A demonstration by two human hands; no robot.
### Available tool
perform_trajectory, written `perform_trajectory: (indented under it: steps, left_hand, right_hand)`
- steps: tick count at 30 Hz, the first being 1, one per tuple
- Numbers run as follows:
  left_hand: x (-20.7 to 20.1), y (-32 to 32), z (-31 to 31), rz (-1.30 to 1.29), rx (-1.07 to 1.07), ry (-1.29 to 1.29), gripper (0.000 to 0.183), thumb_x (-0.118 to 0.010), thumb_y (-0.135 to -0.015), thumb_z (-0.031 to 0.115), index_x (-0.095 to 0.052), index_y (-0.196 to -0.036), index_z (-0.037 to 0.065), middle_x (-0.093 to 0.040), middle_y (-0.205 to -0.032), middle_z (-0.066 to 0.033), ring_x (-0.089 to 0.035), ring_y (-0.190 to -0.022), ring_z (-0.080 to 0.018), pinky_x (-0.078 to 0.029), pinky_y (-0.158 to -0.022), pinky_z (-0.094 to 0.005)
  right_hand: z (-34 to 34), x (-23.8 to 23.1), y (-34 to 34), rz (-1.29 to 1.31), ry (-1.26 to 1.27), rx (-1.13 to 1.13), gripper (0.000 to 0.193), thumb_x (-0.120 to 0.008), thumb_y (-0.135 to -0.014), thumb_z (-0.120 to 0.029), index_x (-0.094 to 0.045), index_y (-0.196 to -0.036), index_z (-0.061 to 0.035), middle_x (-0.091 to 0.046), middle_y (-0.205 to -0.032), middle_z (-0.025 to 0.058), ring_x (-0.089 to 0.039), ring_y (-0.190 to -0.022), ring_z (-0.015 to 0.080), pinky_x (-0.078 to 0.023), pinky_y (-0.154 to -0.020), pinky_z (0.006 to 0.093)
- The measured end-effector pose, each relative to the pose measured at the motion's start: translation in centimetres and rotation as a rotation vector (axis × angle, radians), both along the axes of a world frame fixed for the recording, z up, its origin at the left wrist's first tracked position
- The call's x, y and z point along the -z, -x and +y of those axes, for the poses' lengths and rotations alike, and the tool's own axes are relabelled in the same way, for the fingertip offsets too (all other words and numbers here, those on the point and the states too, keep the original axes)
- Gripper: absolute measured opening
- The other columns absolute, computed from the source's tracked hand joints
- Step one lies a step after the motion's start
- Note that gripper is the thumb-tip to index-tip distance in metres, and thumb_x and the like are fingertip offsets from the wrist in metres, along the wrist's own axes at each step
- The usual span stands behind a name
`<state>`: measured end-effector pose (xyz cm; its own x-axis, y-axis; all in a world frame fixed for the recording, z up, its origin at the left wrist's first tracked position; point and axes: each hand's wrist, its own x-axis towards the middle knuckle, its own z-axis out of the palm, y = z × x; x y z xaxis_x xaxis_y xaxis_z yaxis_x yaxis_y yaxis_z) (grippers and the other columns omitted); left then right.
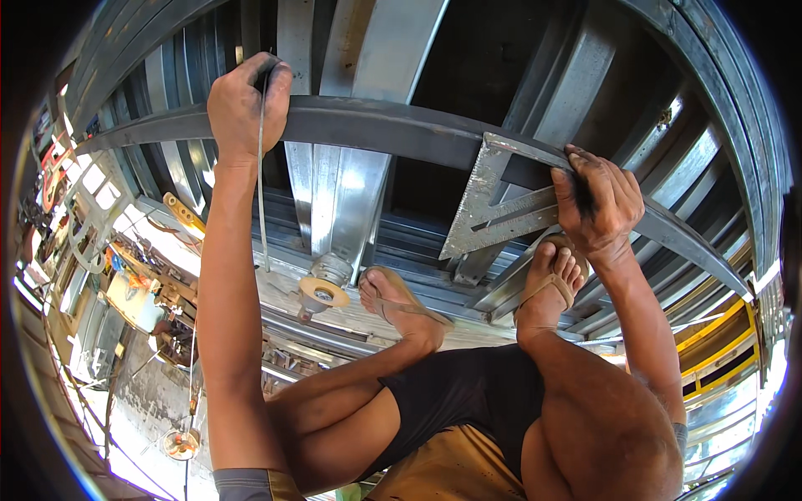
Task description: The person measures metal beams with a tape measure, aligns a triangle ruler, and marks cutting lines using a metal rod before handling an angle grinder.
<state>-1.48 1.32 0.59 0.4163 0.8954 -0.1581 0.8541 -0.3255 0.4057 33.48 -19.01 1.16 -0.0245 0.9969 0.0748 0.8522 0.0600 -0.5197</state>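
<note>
A long dark grey metal bar runs across in front of me, bowed by the lens. Near its left part my left hand is closed, its fingertips blackened, over the bar. From that grip a thin grey rod hangs down past the wrist. Toward the right, a worn metal speed square lies against the bar, its edge along the bar and its point downward. My right hand is closed round the square's right end and the bar; some of its fingers are hidden behind them.
Beneath the bar lie several shiny steel channels with dark gaps between. My sandalled feet stand near a grey piece with a round tan disc. Tools and clutter fill the left side; yellow-edged metal pieces are at the right.
</note>
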Motion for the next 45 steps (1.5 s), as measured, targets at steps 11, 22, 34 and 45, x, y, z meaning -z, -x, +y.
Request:
perform_trajectory:
  steps: [11,22,34,45]
  left_hand:
    - [-0.3,-0.2,0.0,-0.006,-0.015,0.033,0.021,-0.063,-0.09,0.019,-0.071,-0.087,-0.001,-0.066,-0.07,-0.0108,-0.062,-0.063,-0.0189,-0.046,-0.062,-0.0296]
    - [-0.5,-0.4,0.1,-0.045,-0.037,0.093,0.015,-0.062,-0.09,0.009,-0.069,-0.087,-0.004,-0.063,-0.069,-0.0077,-0.057,-0.064,-0.0116,-0.044,-0.061,-0.026]
    - [-0.5,-0.5,0.0,-0.045,-0.057,0.109,0.016,-0.06,-0.091,0.008,-0.068,-0.087,-0.005,-0.063,-0.071,-0.0065,-0.057,-0.066,-0.0107,-0.044,-0.062,-0.025]
    - [-0.7,-0.7,0.2,-0.017,-0.039,0.098,0.017,-0.059,-0.091,0.008,-0.068,-0.087,-0.006,-0.066,-0.072,-0.0078,-0.06,-0.068,-0.0112,-0.046,-0.063,-0.0249]
  right_hand:
    - [0.4,-0.3,-0.1,-0.005,0.034,-0.01,0.019,-0.082,-0.074,-0.014,-0.07,-0.086,-0.0041,-0.075,-0.088,0.0099,-0.074,-0.08,0.0242,-0.051,-0.066,0.0305]
    - [0.6,-0.5,-0.5,0.024,0.088,-0.043,0.025,-0.084,-0.071,-0.014,-0.071,-0.088,-0.0032,-0.076,-0.091,0.0108,-0.075,-0.084,0.0237,-0.051,-0.065,0.0285]
    - [0.8,-0.7,-0.9,0.04,0.125,-0.07,0.028,-0.084,-0.069,-0.017,-0.072,-0.09,-0.002,-0.076,-0.093,0.012,-0.075,-0.087,0.0241,-0.052,-0.064,0.0288]
    - [0.7,-0.5,-1.0,0.056,0.126,-0.076,0.028,-0.082,-0.07,-0.018,-0.072,-0.09,-0.0009,-0.076,-0.095,0.014,-0.075,-0.088,0.0255,-0.054,-0.067,0.029]
